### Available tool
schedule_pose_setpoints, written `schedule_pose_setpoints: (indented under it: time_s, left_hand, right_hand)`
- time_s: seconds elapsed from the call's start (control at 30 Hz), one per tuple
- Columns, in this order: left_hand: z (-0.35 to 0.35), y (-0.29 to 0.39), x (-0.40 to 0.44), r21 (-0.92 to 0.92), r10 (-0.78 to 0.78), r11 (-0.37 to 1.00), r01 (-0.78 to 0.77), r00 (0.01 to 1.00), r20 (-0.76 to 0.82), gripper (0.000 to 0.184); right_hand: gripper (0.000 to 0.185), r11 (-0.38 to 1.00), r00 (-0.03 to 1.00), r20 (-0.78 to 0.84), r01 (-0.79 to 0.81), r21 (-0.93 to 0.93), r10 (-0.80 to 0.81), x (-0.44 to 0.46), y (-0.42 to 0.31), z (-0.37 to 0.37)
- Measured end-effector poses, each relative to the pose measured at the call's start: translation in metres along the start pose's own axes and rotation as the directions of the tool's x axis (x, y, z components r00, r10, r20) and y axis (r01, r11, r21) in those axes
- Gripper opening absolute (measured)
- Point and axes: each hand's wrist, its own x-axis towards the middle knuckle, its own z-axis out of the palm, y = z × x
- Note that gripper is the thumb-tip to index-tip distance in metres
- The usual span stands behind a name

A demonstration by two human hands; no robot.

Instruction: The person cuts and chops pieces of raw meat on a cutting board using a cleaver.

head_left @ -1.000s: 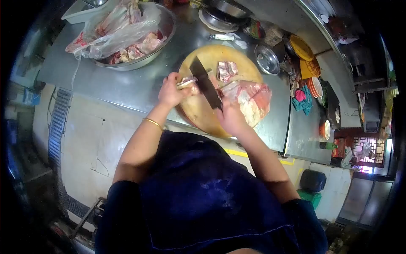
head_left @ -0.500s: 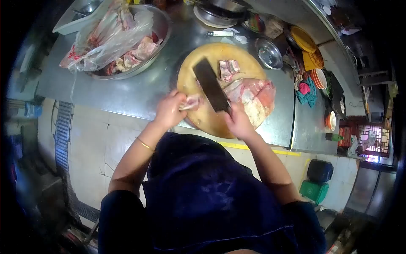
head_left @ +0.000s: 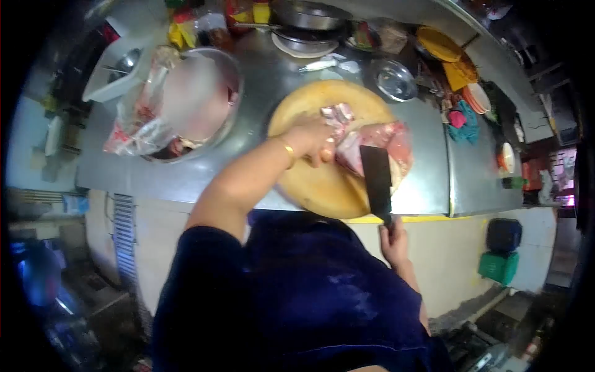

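Observation:
My left hand reaches over the round wooden board, its fingers at the small rib pieces; they look bent round some of the meat, though blur hides the exact grip. My right hand is closed round the handle of a cleaver, below the board's right edge. The cleaver's dark broad blade points away from me, over the lower part of a large piece of raw meat at the board's right side.
A large metal bowl with meat and a plastic bag stands at the left, beside a white tray. Behind the board are a white-handled tool, pans and a small metal bowl. A blue-green cloth lies at the right.
My left hand has moved right across the board to the rib pieces. My right hand has drawn the cleaver to the right and nearer me. The view has shifted.

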Motion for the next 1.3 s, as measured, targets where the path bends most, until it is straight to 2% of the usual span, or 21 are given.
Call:
schedule_pose_setpoints:
  time_s: [0.07,0.17,0.27,0.3,0.4,0.53,0.57,0.63,0.67,0.7,0.73,0.77,0.87,0.9,0.93,0.97,1.0,1.03,1.07,1.13,1.3]
  left_hand:
    - [-0.012,0.0,0.005,0.09,-0.036,0.996,0.025,0.992,0.123,0.066]
    - [-0.016,-0.001,-0.012,0.14,-0.047,0.99,0.026,0.988,0.145,0.058]
    - [0.018,-0.018,-0.031,0.112,-0.019,0.993,0.023,0.999,-0.039,0.079]
    - [0.023,-0.021,-0.044,0.056,0.046,0.998,-0.038,0.986,-0.161,0.071]
    - [0.02,-0.014,-0.078,-0.104,-0.001,0.994,-0.018,0.985,-0.175,0.064]
    - [-0.013,-0.044,-0.129,-0.216,-0.019,0.971,-0.1,0.871,-0.49,0.061]
    - [-0.013,-0.073,-0.134,-0.394,-0.034,0.885,-0.247,0.811,-0.584,0.061]
    - [-0.044,-0.113,-0.162,-0.672,-0.237,0.684,-0.284,0.785,-0.573,0.047]
    - [-0.079,-0.109,-0.187,-0.669,-0.334,0.738,-0.086,0.816,-0.473,0.056]
    - [-0.086,-0.12,-0.193,-0.324,-0.261,0.943,0.076,0.774,-0.577,0.064]
    - [-0.093,-0.131,-0.199,0.052,-0.183,0.955,0.292,0.718,-0.671,0.073]
    - [-0.094,-0.131,-0.192,0.216,-0.059,0.915,0.34,0.645,-0.762,0.076]
    - [-0.083,-0.11,-0.144,-0.064,-0.124,0.992,0.111,0.695,-0.708,0.072]
    - [-0.067,-0.103,-0.117,-0.265,-0.165,0.964,-0.02,0.736,-0.657,0.06]
    - [-0.056,-0.092,-0.088,-0.257,-0.083,0.96,-0.106,0.774,-0.628,0.056]
    - [-0.046,-0.079,-0.058,-0.255,0.001,0.948,-0.192,0.801,-0.599,0.052]
    - [-0.03,-0.068,-0.026,-0.306,-0.022,0.935,-0.179,0.832,-0.555,0.051]
    - [-0.014,-0.064,0.006,-0.243,0.018,0.952,-0.185,0.828,-0.56,0.06]
    - [0.001,-0.06,0.038,-0.266,-0.022,0.953,-0.142,0.847,-0.531,0.064]
    - [0.016,-0.046,0.085,-0.291,-0.1,0.956,-0.046,0.878,-0.468,0.074]
    - [-0.007,-0.024,0.12,-0.246,-0.222,0.95,0.192,0.97,-0.101,0.08]
  right_hand:
    - [0.026,0.998,0.997,-0.051,0.059,0.018,-0.058,0.004,-0.011,0.003]
    - [0.027,0.996,0.998,-0.012,-0.063,-0.064,0.063,0.006,-0.038,-0.001]
    - [0.029,0.997,0.996,-0.056,-0.069,-0.045,0.067,0.006,-0.045,0.007]
    - [0.029,0.994,0.993,-0.058,-0.107,-0.026,0.105,0.006,-0.044,0.01]
    - [0.027,1.0,0.992,-0.12,-0.029,0.011,0.03,0.01,-0.042,0.018]
    - [0.025,0.997,0.993,-0.093,-0.07,0.045,0.074,0.013,-0.044,0.018]
    - [0.025,0.995,0.992,-0.097,-0.076,0.064,0.082,0.013,-0.044,0.02]
    - [0.025,0.991,0.99,-0.097,-0.098,0.086,0.106,0.014,-0.041,0.02]
    - [0.025,0.996,0.99,-0.121,-0.067,0.062,0.074,0.014,-0.034,0.025]
    - [0.026,0.996,0.992,-0.107,-0.063,0.061,0.069,0.014,-0.032,0.025]
    - [0.026,0.996,0.993,-0.102,-0.058,0.061,0.065,0.016,-0.035,0.026]
    - [0.027,0.996,0.992,-0.092,-0.076,0.044,0.08,0.018,-0.038,0.024]
    - [0.03,0.991,0.99,-0.048,-0.127,0.041,0.129,0.018,-0.042,0.022]
    - [0.029,0.984,0.986,-0.033,-0.163,0.072,0.166,0.019,-0.046,0.018]
    - [0.029,0.975,0.98,-0.021,-0.196,0.1,0.199,0.02,-0.05,0.014]
    - [0.029,0.862,0.941,0.047,-0.326,0.389,0.335,0.021,-0.053,0.013]
    - [0.03,0.648,0.89,0.141,-0.417,0.638,0.435,0.022,-0.055,0.013]
    - [0.03,0.476,0.89,0.188,-0.389,0.789,0.416,0.025,-0.06,0.008]
    - [0.033,0.254,0.869,0.227,-0.363,0.896,0.44,0.033,-0.072,0.001]
    - [0.036,-0.028,0.853,0.296,-0.315,0.949,0.43,0.037,-0.083,-0.013]
    - [0.044,-0.099,0.911,0.236,-0.215,0.972,0.339,0.029,-0.09,-0.027]
